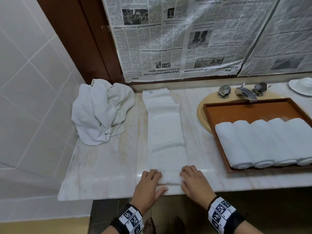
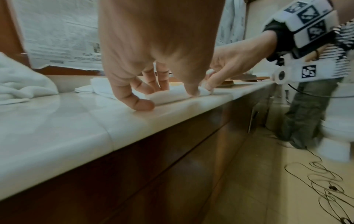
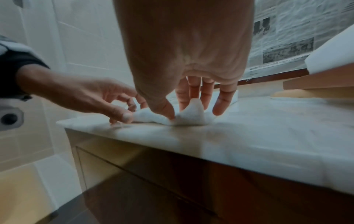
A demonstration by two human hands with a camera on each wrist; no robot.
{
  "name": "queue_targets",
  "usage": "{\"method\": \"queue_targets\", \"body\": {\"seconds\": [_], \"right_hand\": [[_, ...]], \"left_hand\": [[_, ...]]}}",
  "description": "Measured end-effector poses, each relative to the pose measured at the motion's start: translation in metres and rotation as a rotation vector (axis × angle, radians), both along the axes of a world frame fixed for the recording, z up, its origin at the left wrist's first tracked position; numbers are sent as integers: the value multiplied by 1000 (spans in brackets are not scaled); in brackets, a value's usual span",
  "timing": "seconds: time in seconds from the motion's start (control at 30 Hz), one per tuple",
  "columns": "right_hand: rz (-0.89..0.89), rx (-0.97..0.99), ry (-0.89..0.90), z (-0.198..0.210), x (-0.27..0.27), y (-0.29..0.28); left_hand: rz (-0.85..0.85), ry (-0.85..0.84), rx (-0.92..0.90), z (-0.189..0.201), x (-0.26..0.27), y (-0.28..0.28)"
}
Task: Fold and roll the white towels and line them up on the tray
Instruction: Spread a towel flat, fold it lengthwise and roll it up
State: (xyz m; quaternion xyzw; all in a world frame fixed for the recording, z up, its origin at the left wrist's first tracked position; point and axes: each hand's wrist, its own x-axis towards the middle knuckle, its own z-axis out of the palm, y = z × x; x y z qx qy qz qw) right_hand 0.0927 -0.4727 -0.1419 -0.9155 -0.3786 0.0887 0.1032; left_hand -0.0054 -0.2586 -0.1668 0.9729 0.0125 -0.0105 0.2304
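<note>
Head view: a white towel (image 1: 166, 132), folded into a long narrow strip, lies flat on the marble counter (image 1: 104, 166), running from the back wall to the front edge. Its near end is turned up into a small first roll, and both hands are on that roll. Left hand (image 1: 148, 184) grasps the roll's left end — fingers curled over the top, thumb at the near side against the counter. Right hand (image 1: 194, 181) grasps the right end in like manner; the right wrist view shows its thumb pressed into the cloth and a peak of towel pinched up between thumb and fingers. To the right, a brown wooden tray (image 1: 209, 114) rests over the yellow basin (image 1: 200, 112), below the chrome tap (image 1: 245, 93). Five rolled towels (image 1: 263, 142) lie side by side, touching, along the tray's near part; the far part is bare wood. At the counter's back left corner sits a heap of unfolded white towels (image 1: 101, 110), just beside the strip but apart from it. Newspaper sheets (image 1: 177, 36) cover the wall behind the counter. A white dish (image 1: 301, 86) stands at the far right — contents cannot be told.
</note>
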Motion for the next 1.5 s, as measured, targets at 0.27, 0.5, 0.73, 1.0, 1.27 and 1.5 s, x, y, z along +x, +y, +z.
{"method": "queue_targets", "body": {"seconds": [0.27, 0.5, 0.73, 1.0, 1.27, 1.5], "right_hand": [[-45, 28, 8, -5, 2, 6], [-208, 215, 330, -4, 25, -2], [-260, 311, 220, -6, 18, -4], [-3, 87, -25, -4, 8, -9], [-142, 118, 208, 2, 30, -2], [-323, 447, 368, -5, 24, -9]], "left_hand": [[27, 0, 167, 13, 15, -7], [240, 120, -345, 24, 24, 13], [345, 17, -303, 16, 21, 7], [101, 93, 103, 13, 12, -3], [248, 170, -74, 23, 26, -2], [422, 171, -353, 26, 29, 1]]}}
